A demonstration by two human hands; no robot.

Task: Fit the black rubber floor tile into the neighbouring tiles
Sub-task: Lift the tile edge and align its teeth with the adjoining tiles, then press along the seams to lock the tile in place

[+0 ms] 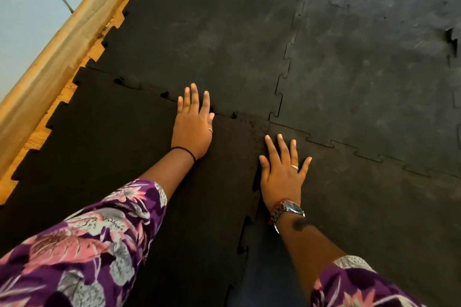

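Note:
A black rubber floor tile [119, 157] with jigsaw-toothed edges lies at the lower left, next to other black tiles. My left hand [193, 124] rests flat on its far right corner, fingers spread, at the seam with the far tile [199, 40]. My right hand [283, 172] lies flat, fingers apart, along the tile's right edge, on the seam with the near right tile [374, 207]. Small gaps show at some teeth along the far seam and along the right seam near my wrist. Neither hand holds anything.
More interlocked black tiles [374, 57] cover the floor to the right and far side. A wooden skirting strip [62, 40] and bare wooden floor run diagonally along the left, below a pale wall. One tooth gapes at the far right seam [452, 42].

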